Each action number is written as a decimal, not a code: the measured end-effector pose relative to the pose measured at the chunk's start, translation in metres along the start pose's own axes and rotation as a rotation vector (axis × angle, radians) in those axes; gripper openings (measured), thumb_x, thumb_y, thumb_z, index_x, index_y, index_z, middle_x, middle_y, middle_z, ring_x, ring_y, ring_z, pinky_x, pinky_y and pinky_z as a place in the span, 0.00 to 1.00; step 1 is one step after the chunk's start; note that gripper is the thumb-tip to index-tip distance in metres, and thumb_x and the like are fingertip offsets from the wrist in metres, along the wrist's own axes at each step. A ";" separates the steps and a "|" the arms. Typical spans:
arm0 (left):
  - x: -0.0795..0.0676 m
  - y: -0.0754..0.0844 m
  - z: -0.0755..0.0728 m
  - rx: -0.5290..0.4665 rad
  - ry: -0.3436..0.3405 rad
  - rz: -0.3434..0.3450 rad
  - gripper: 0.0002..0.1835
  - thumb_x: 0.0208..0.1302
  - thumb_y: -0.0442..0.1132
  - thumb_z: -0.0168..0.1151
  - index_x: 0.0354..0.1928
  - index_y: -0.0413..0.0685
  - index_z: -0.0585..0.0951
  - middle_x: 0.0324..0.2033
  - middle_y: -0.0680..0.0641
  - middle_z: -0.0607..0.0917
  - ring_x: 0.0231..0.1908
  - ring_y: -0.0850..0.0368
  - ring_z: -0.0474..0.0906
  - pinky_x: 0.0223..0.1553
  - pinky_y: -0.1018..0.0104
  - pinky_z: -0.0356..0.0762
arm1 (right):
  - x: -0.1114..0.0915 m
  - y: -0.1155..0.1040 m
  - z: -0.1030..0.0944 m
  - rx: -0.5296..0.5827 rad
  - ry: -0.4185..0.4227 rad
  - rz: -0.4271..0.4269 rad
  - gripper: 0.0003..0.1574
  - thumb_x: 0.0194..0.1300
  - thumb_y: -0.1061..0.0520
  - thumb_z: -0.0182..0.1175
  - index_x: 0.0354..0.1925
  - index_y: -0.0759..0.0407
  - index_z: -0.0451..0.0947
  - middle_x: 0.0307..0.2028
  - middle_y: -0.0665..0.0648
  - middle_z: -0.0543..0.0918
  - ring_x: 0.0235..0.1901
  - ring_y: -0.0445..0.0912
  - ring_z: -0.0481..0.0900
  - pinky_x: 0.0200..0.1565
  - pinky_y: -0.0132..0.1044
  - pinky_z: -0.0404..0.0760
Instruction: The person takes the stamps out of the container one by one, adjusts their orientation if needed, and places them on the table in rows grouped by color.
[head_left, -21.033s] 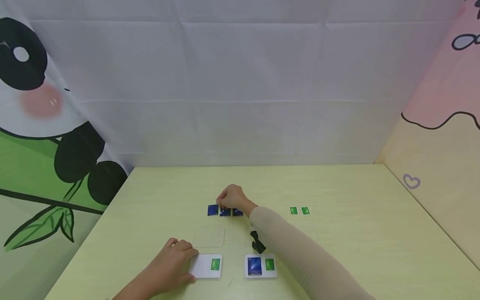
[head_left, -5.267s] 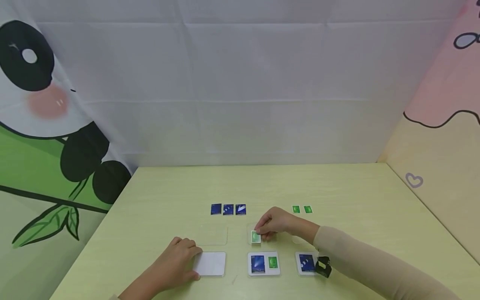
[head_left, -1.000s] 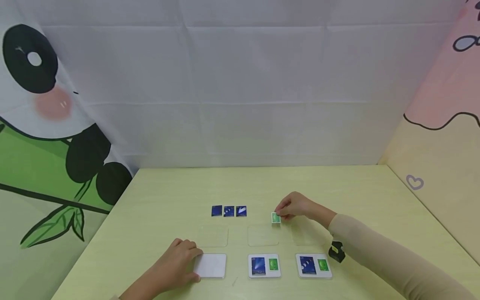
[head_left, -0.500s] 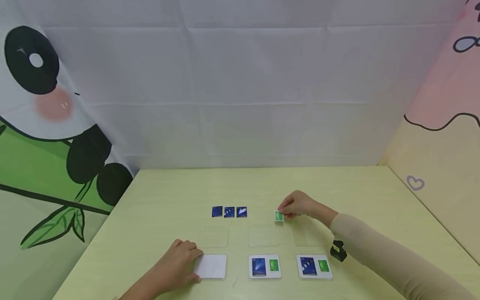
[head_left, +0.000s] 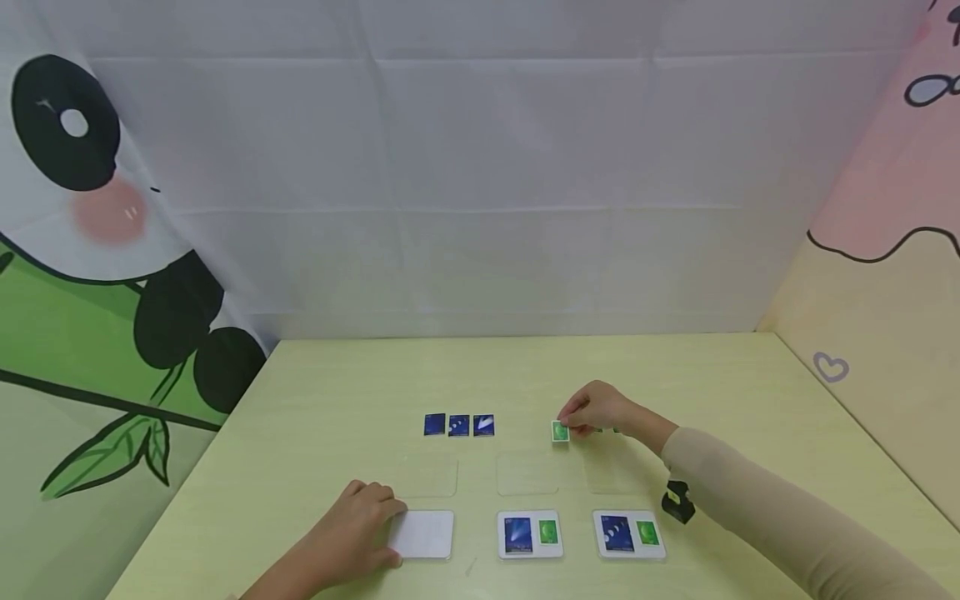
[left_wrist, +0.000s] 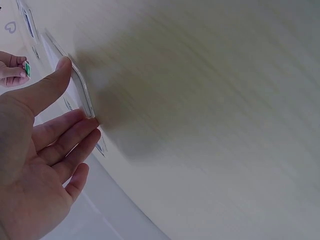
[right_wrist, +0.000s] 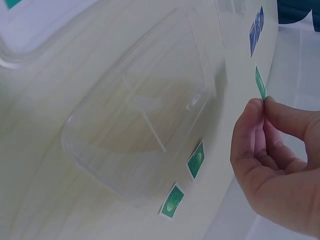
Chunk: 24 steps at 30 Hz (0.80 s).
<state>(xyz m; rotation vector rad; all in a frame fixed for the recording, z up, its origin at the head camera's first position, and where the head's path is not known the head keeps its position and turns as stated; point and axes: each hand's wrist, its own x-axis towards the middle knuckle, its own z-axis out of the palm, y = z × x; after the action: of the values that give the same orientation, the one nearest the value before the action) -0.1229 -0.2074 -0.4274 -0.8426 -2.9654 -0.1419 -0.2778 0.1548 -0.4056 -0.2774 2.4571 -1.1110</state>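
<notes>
My left hand (head_left: 357,533) steadies a plain white flat case (head_left: 422,534) on the table, thumb and fingers on its edges. Between thumb and fingertips, my right hand (head_left: 600,408) pinches a small green card (right_wrist: 260,82) with a white border, tilted just off the table. Partly behind the right hand lie two more green cards, one of them (right_wrist: 172,201) plain in the right wrist view. Three small blue cards (head_left: 458,425) form a row to the left. Two other white cases, a middle one (head_left: 529,534) and a right one (head_left: 629,534), each carry one blue and one green card.
Behind the white cases lie three clear plastic lids: a left one (head_left: 429,476), a middle one (head_left: 527,474) and a right one (right_wrist: 145,105). A black strap piece (head_left: 678,502) hangs under the right sleeve. A white cloth backdrop (head_left: 495,192) rises behind the table.
The green card seen earlier on the left case is off it. Since then my right hand has carried a green card back and right, past the middle lid. My left hand stays put.
</notes>
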 end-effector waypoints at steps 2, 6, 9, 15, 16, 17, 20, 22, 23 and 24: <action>0.000 0.000 0.000 -0.002 -0.001 -0.002 0.27 0.40 0.54 0.77 0.42 0.47 0.84 0.36 0.54 0.83 0.38 0.61 0.74 0.45 0.60 0.68 | 0.001 0.001 -0.001 0.001 0.002 0.000 0.09 0.63 0.61 0.62 0.38 0.68 0.83 0.28 0.54 0.85 0.26 0.39 0.79 0.36 0.35 0.84; 0.001 0.000 0.000 -0.009 -0.011 -0.011 0.27 0.40 0.54 0.77 0.42 0.46 0.84 0.36 0.54 0.84 0.38 0.62 0.74 0.45 0.60 0.68 | 0.002 0.002 -0.001 0.000 0.008 0.001 0.09 0.62 0.61 0.63 0.38 0.68 0.83 0.27 0.55 0.86 0.25 0.39 0.79 0.35 0.35 0.84; 0.001 0.000 -0.001 -0.011 -0.021 -0.014 0.27 0.40 0.54 0.76 0.42 0.46 0.84 0.36 0.54 0.84 0.38 0.61 0.75 0.46 0.60 0.68 | 0.004 0.003 -0.002 -0.008 0.014 0.001 0.09 0.62 0.61 0.63 0.38 0.68 0.84 0.28 0.56 0.86 0.25 0.39 0.79 0.35 0.35 0.83; 0.002 0.001 -0.001 -0.005 -0.025 -0.013 0.28 0.41 0.55 0.76 0.42 0.46 0.84 0.36 0.53 0.84 0.38 0.61 0.75 0.46 0.59 0.68 | 0.005 0.007 -0.004 -0.028 0.029 -0.010 0.09 0.62 0.62 0.63 0.37 0.67 0.84 0.28 0.57 0.86 0.25 0.40 0.79 0.34 0.35 0.83; 0.001 0.001 -0.001 -0.004 -0.026 -0.015 0.28 0.41 0.55 0.76 0.42 0.45 0.84 0.36 0.53 0.84 0.38 0.61 0.75 0.46 0.59 0.68 | 0.006 0.008 -0.004 -0.030 0.030 -0.013 0.09 0.62 0.62 0.63 0.37 0.68 0.84 0.28 0.57 0.86 0.25 0.40 0.79 0.34 0.35 0.83; 0.002 0.001 -0.001 -0.004 -0.026 -0.015 0.28 0.41 0.55 0.76 0.42 0.45 0.84 0.36 0.53 0.84 0.38 0.61 0.75 0.46 0.59 0.68 | 0.006 0.009 -0.004 -0.032 0.031 -0.015 0.08 0.62 0.62 0.63 0.37 0.68 0.84 0.28 0.57 0.86 0.25 0.40 0.79 0.34 0.35 0.83; 0.001 0.001 -0.002 -0.002 -0.029 -0.012 0.28 0.41 0.54 0.76 0.42 0.46 0.84 0.36 0.53 0.84 0.38 0.61 0.75 0.46 0.60 0.68 | 0.007 0.010 -0.004 -0.038 0.038 -0.014 0.08 0.62 0.62 0.63 0.36 0.68 0.84 0.28 0.58 0.86 0.24 0.40 0.79 0.33 0.35 0.83; 0.001 0.001 -0.002 -0.002 -0.030 -0.011 0.27 0.41 0.54 0.76 0.43 0.46 0.84 0.36 0.54 0.84 0.38 0.61 0.75 0.46 0.60 0.68 | 0.008 0.011 -0.004 -0.039 0.040 -0.012 0.08 0.62 0.63 0.63 0.36 0.68 0.84 0.28 0.59 0.86 0.24 0.40 0.79 0.33 0.35 0.83; 0.001 0.001 -0.002 -0.002 -0.028 -0.008 0.28 0.41 0.54 0.76 0.43 0.46 0.84 0.36 0.54 0.84 0.38 0.61 0.75 0.46 0.60 0.69 | 0.008 0.011 -0.004 -0.041 0.040 -0.011 0.08 0.62 0.63 0.63 0.36 0.68 0.84 0.28 0.59 0.86 0.24 0.40 0.79 0.33 0.35 0.83; 0.001 0.001 -0.002 -0.002 -0.028 -0.006 0.28 0.41 0.54 0.76 0.42 0.46 0.84 0.36 0.54 0.84 0.38 0.61 0.75 0.46 0.60 0.69 | 0.008 0.011 -0.004 -0.043 0.043 -0.009 0.08 0.62 0.63 0.63 0.36 0.68 0.84 0.28 0.59 0.86 0.24 0.40 0.79 0.33 0.35 0.83</action>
<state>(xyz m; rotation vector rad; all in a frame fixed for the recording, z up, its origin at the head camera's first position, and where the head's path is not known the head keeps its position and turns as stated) -0.1231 -0.2061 -0.4253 -0.8429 -2.9944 -0.1353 -0.2867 0.1619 -0.4137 -0.2807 2.5218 -1.0800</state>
